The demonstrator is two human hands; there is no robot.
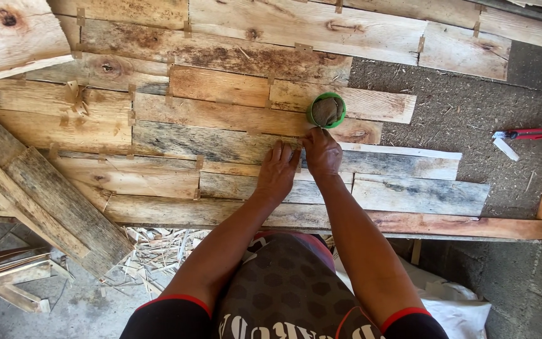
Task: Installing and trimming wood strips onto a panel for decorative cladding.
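Both hands [299, 164] press planks [221, 147] just below green tub [327, 110].

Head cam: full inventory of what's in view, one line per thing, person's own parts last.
wooden planks: many, pale tan to weathered grey, laid in staggered rows on the panel
board backing: one, dark brown and fibrous, bare at the right of the panel
frame edge: one, reddish-brown, along the panel's near side
small tub: one, green rim with grey-brown contents, on the planks just beyond the right hand
red-handled tool: one, red and silver, on the bare backing at right
loose planks: several, grey, leaning at lower left
wood shavings: a scatter, pale, on the floor under the panel
white sheet: one, white, on the floor at lower right
left hand: flat on a plank
right hand: beside it, fingertips at a plank joint
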